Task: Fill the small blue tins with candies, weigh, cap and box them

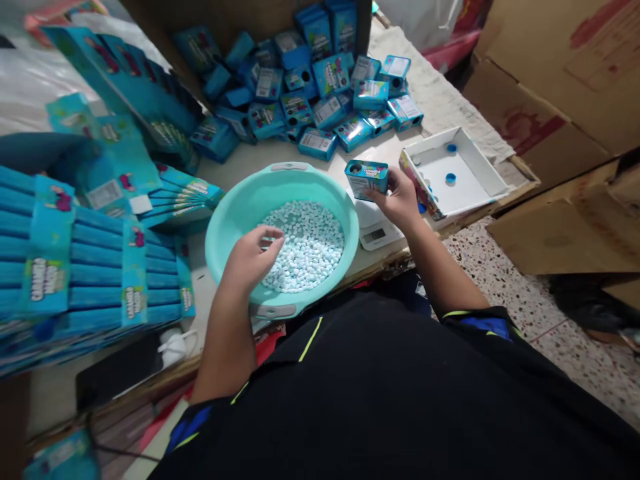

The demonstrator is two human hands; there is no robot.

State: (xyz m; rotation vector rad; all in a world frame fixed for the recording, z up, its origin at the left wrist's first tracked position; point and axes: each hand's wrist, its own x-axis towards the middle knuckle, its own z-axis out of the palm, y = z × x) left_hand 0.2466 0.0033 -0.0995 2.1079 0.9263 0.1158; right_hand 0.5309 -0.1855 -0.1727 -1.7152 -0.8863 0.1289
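The left hand (249, 257) was down inside the teal bowl (235, 207), its fingers curled narrowly together with the tips pinching into the heap of small pale blue pellets (313, 243) that filled the bowl's bottom; whether any pellets were actually gripped could not be told. The bowl sat on the table (250, 157) right in front of the person, its near rim at the table edge.

The right hand (399, 199) was raised just past the bowl's right rim, fingers and thumb wrapped around a small blue box (367, 179), held on its side with a round hole in its top face showing. Under that hand lay a white scale (377, 233) with a small display, touching the bowl's side.

To the right of the held box stood a shallow white tray (467, 183) with two blue caps (451, 178) lying in it. Further back, a pile of the same blue boxes (320, 93) spilled out of a cardboard carton. At the left, flattened blue cartons (75, 267) lay stacked in rows, and a dark phone (120, 373) lay near the table's front edge beside a white charger (175, 347)
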